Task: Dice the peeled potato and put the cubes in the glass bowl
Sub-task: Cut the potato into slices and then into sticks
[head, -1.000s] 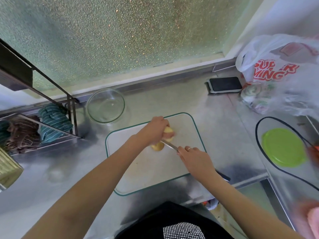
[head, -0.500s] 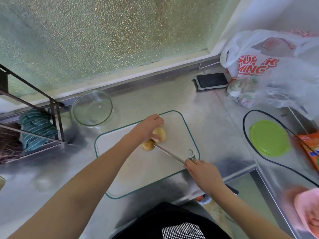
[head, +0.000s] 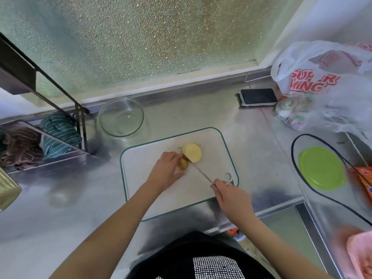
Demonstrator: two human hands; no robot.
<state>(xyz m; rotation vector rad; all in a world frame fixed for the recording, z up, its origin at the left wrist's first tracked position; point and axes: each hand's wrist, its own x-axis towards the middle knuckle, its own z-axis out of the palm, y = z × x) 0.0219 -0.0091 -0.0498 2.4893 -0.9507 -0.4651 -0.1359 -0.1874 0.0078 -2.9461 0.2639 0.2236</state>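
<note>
In the head view, my left hand (head: 167, 170) holds the small brownish piece of potato (head: 183, 163) on the cutting board (head: 141, 158), and my right hand (head: 231, 195) grips the knife (head: 201, 173), whose blade runs diagonally up-left to the gap between this piece and the pale cut slices (head: 192, 152) lying just behind it. The glass bowl (head: 121, 117) stands beyond the board's far left corner, nearer my left hand; I see no cubes in it, so I judge the dicing is only started.
</note>
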